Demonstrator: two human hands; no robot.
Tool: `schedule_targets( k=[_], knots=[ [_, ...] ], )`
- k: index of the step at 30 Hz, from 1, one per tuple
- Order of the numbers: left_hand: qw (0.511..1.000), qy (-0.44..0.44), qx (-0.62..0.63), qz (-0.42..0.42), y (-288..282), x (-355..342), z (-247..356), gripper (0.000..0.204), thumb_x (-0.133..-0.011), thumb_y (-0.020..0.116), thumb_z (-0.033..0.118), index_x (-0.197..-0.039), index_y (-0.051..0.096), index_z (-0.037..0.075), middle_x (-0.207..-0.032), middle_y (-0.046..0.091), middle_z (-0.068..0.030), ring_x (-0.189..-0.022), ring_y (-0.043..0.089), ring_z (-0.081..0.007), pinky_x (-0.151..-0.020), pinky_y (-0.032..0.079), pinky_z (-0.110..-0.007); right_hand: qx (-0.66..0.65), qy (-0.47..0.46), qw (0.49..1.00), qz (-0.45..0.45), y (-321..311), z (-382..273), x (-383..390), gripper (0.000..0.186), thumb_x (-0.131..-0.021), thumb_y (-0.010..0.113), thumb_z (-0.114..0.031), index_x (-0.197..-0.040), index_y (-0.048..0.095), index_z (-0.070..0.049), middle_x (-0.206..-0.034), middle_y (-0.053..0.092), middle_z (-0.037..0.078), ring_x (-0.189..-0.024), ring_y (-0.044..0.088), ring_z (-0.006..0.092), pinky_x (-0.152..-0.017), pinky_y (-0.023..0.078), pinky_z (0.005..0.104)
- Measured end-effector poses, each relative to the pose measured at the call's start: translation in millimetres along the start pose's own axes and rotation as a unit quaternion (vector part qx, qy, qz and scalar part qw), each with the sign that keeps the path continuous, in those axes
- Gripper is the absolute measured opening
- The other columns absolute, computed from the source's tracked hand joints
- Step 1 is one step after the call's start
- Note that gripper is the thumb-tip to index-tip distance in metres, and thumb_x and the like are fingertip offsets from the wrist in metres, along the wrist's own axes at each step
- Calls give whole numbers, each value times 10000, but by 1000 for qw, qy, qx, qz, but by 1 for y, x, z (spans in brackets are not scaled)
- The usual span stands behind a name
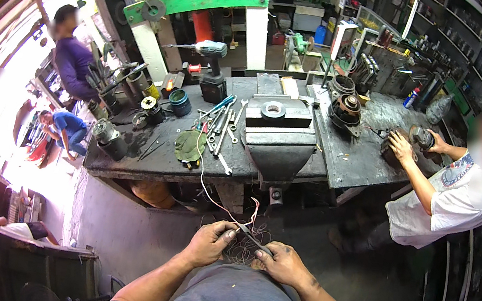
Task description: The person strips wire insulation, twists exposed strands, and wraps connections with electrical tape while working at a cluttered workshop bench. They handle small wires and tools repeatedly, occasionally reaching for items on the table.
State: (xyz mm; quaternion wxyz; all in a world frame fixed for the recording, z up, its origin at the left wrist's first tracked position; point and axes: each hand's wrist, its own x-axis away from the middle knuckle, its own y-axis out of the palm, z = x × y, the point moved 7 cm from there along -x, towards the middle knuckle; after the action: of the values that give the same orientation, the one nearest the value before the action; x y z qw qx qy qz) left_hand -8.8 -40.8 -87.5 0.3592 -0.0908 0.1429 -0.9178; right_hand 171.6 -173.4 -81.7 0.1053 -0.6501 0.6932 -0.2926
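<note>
We hold a dark slim tool (254, 238) between closed left hand (211, 242) and right hand (284, 262) over tangled thin wires (242, 250) below the table (189, 165) — work mid-course, wires still loose.

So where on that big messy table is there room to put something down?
Bare patches: the dark benchtop between the grey bench vise and the co-worker's hands, and the front left edge between the grey metal cylinder and the green cloth. It is crowded around the scattered steel wrenches and the round metal parts behind them.
</note>
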Motion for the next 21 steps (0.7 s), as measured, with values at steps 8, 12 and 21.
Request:
schedule_targets(
  k=[8,12,21],
  knots=[
    [970,-134,157,-131,60,1,1,466,-1148,638,362,-1431,695,-4,-1186,756,-42,-1106,658,-136,-1011,533,-336,107,-100,988,38,-2,29,27,305,-985,809,-327,-977,794,-22,-967,736,170,-914,742,392,-815,616,490],
    [958,-213,107,-161,76,-2,-10,382,-1113,663,305,-1305,752,-13,-1086,782,-68,-1045,681,-142,-963,537,-333,143,-111,982,49,-1,42,30,238,-950,836,-266,-960,800,-31,-945,728,159,-874,738,385,-784,608,481],
    [981,-140,-137,-14,65,-13,-3,339,-1056,657,287,-1178,783,-3,-1108,785,-221,-1080,753,-406,-955,582,-480,138,-81,987,32,4,73,33,250,-934,805,-310,-972,816,-63,-977,768,153,-946,755,380,-868,623,466]
  ],
)
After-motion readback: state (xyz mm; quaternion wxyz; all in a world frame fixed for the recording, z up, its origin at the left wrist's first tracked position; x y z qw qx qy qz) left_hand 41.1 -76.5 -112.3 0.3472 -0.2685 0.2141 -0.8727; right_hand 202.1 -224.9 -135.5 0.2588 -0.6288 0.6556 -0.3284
